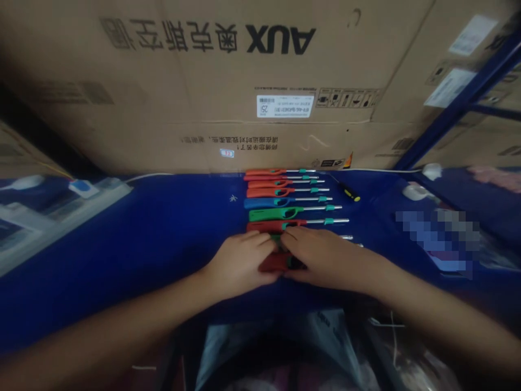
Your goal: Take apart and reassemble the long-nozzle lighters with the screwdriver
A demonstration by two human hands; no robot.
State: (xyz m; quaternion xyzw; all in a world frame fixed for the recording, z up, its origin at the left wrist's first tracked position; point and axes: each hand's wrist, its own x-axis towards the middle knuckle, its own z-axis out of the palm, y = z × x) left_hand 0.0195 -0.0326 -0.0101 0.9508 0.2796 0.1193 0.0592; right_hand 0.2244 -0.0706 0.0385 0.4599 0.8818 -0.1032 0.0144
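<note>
At 9 o'clock on the blue counter [163, 239] lies a white power strip [61, 209], blurred, well apart from the hands. The left hand [240, 262] rests near the counter's middle, its fingers [260, 245] curled together and clamped over the left end of a red lighter [275, 263]. That long-necked lighter lies flat on the counter between the two hands, at the near end of the row, with most of its length hidden. The right hand [321, 255] covers its right part, fingers [301, 234] close together and closed on it, the thumb along its near edge. At 12 o'clock from the hands a row of lighters [287, 201] lies side by side, handles left and metal necks right: several red, one blue, one green, then another red just beside the fingertips. At 1 o'clock, just beyond the necks, lies a screwdriver [349, 193] with a yellow-and-black handle. At 3 o'clock sit small white objects [415, 190], too blurred to name. Behind the counter stands a large cardboard box [228, 98] printed "AUX", upside down.
</note>
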